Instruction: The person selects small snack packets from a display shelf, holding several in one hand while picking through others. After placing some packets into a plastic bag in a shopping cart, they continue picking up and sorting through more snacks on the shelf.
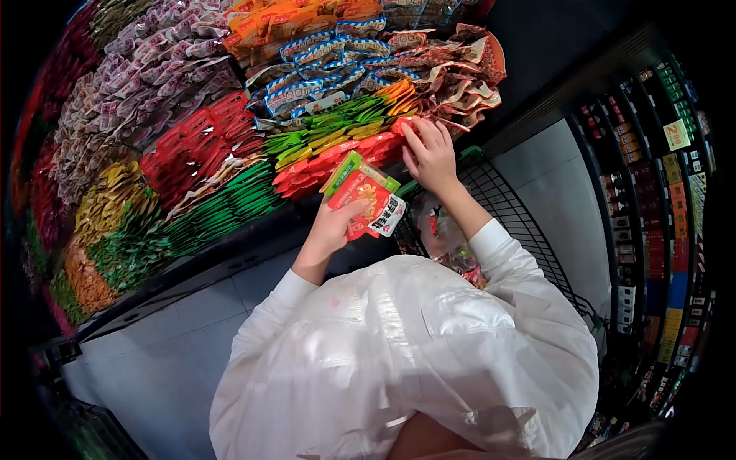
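Observation:
My left hand [335, 228] is closed around a few flat snack packets. A red packet [366, 201] with a white label end lies on top, and a green packet [346, 170] sticks out behind it. My right hand [432, 156] reaches to the front right of the display, its fingertips at the end of a row of red packets [326, 165]. The fingers bend down onto a red packet [401, 126] there; whether they pinch it is hard to make out. Green and yellow packets [322, 136] stand in rows just behind.
Piles of bagged snacks [165, 73] fill the sloping display. A black wire shopping cart [529, 226] with a clear plastic bag [438, 226] in it stands close by my right arm. Stocked shelves [652, 199] line the right side, across the tiled floor [546, 165].

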`<action>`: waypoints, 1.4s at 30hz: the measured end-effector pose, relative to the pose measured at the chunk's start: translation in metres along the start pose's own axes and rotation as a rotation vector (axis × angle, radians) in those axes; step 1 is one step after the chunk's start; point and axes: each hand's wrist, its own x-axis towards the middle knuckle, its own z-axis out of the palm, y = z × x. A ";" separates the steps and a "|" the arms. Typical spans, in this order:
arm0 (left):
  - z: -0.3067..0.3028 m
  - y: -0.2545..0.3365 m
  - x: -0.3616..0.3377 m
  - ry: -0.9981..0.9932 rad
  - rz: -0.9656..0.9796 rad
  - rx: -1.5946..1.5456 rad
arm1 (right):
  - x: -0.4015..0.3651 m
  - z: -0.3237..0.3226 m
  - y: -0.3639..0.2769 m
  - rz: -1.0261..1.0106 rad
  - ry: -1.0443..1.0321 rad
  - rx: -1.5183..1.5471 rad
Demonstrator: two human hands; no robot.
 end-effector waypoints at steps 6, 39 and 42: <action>0.011 0.023 -0.005 0.076 0.010 -0.151 | 0.007 0.014 0.001 -0.037 -0.004 0.002; -0.014 0.037 -0.042 0.393 0.043 -0.484 | 0.009 0.020 0.001 -0.041 -0.010 0.180; -0.006 0.041 -0.042 0.350 0.075 -0.506 | -0.003 0.020 -0.001 -0.073 -0.038 0.082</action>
